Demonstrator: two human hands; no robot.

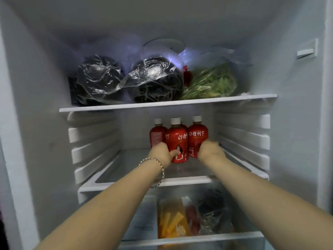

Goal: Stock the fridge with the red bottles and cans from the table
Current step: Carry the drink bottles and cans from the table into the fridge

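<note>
Several red bottles with white caps stand upright on the fridge's middle glass shelf [126, 181]. My left hand [162, 153] grips the front middle red bottle [177, 139], thumb across its label. My right hand [210, 150] grips the right red bottle [198, 136] low on its body. Another red bottle [156, 135] stands behind on the left, and a further one is mostly hidden behind the front pair. A silver bracelet [158, 165] circles my left wrist.
The top shelf [162, 104] carries two dark round vegetables in plastic wrap [153, 80] and bagged greens [212, 82]. Below, a drawer holds an orange packet [171, 219] and dark bagged items [214, 213]. Ribbed side walls flank the middle shelf, with bare glass to the left of the bottles.
</note>
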